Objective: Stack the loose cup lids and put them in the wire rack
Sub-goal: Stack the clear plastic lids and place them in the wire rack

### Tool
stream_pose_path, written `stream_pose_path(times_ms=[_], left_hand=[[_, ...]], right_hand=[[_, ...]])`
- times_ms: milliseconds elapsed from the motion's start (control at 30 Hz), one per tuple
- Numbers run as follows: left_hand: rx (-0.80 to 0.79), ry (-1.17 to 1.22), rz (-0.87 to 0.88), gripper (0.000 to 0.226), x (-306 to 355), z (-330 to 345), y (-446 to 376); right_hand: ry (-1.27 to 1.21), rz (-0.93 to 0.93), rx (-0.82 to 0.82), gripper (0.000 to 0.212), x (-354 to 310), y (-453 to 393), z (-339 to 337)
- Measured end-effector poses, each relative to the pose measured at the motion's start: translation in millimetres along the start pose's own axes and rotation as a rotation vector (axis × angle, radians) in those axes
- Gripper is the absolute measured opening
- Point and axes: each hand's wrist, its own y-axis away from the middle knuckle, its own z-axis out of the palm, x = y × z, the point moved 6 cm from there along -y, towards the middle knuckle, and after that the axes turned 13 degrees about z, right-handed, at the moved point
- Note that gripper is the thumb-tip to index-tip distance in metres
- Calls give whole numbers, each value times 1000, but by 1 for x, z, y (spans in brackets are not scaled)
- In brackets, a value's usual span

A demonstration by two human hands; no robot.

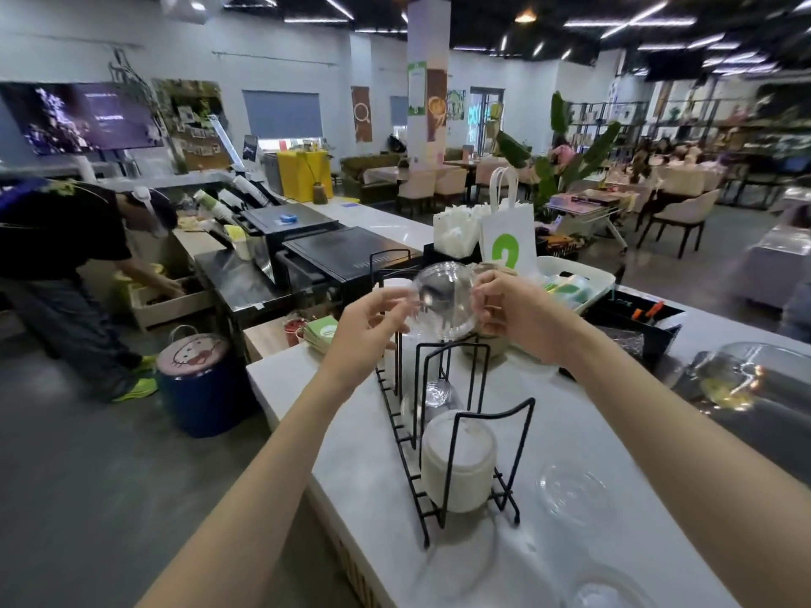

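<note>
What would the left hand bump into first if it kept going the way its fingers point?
Most likely the clear dome lid itself: the left hand points up and right, and its fingertips already seem to touch the lid's rim. The right hand holds the other side.

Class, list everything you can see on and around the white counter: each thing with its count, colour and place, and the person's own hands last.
wire rack: one, black, centre of the counter
white lid stack: one, in the rack's near slot
clear lids in rack: count unclear, middle slot
clear dome lid: one, held above the rack
flat clear lids: at least two, loose on the counter, right of the rack
paper bag: one, white with green mark, behind the rack
counter: one, white
hands: left and right, both gripping the dome lid
</note>
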Motion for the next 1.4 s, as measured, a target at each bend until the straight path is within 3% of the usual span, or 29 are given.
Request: stream_pose_path(times_ms=[100, 233, 400, 533, 733, 967, 1067, 1400], left_hand=[[28, -18, -6, 15, -22, -3, 6], [79, -25, -81, 16, -46, -5, 18], [109, 154, -271, 17, -74, -1, 47], [112, 162, -397, 15, -97, 6, 68], [76, 118, -526, 8, -118, 14, 83], [50, -99, -512, 5, -122, 14, 85], [28, -196, -487, 15, -123, 17, 85], [51, -272, -491, 24, -126, 23, 85]], right_hand=[[24, 96, 8, 7, 23, -16, -8], [143, 111, 112, 29, 44, -28, -18], [231, 220, 150, 19, 74, -30, -29], [316, 276, 124, 14, 94, -30, -23], [373, 355, 252, 9, 120, -37, -35], [374, 430, 271, 13, 148, -42, -39], [373, 432, 282, 14, 152, -41, -37], [359, 377, 360, 21, 156, -39, -32]])
